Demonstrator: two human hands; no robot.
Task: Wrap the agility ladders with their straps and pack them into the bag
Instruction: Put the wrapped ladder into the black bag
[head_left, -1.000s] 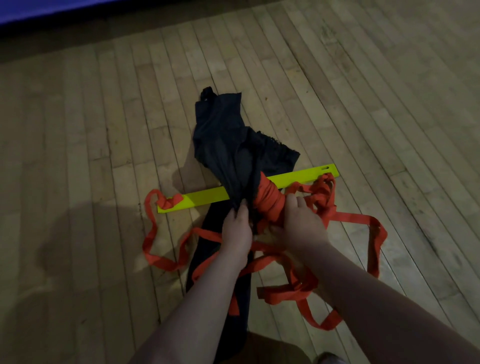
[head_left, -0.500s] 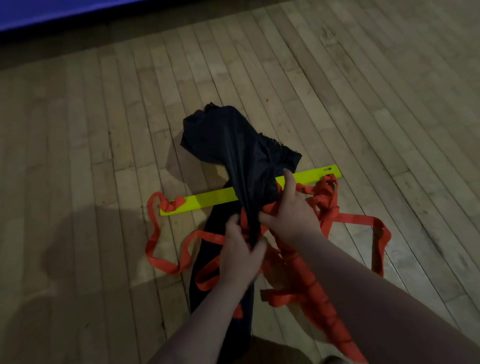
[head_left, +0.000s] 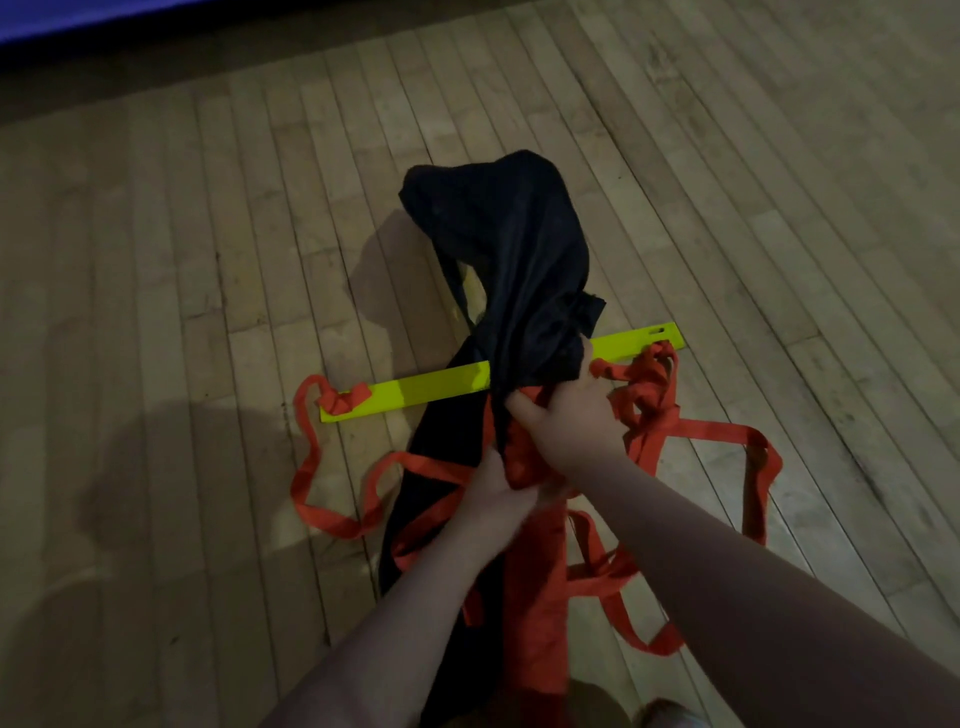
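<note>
Your right hand (head_left: 571, 421) grips the black bag (head_left: 509, 249) by its fabric, over the strap-wrapped ladder bundle (head_left: 537, 623). Your left hand (head_left: 496, 491) clasps that bundle directly beneath.

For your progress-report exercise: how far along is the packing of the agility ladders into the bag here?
Done: one bundle looks wrapped in orange strap. In hand: the left hand and right hand grip the black bag at its mouth, by the bundle's end; the bundle is mostly outside. Left: a yellow rung and loose orange straps lie on the floor, unwrapped and unpacked.
</note>
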